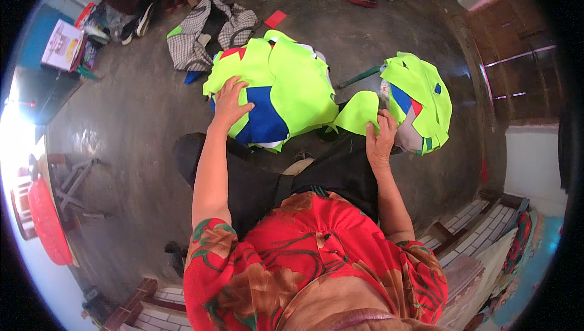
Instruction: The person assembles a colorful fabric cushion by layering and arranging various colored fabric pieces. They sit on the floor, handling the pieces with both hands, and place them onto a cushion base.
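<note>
"What is worn on top?"

"A bright red cloth blouse (261, 246) is worn, patterned with large brown flower shapes and dark green leaf shapes; a rounded neckline is cut into it."

"And how are the arms covered?"

"By loose, short sleeves (210, 249) in the same print; the left hand (231, 101) and right hand (381, 138) are left bare."

"What is seen lower down?"

"Plain black legwear (250, 179) is worn; its exact cut cannot be made out."
</note>
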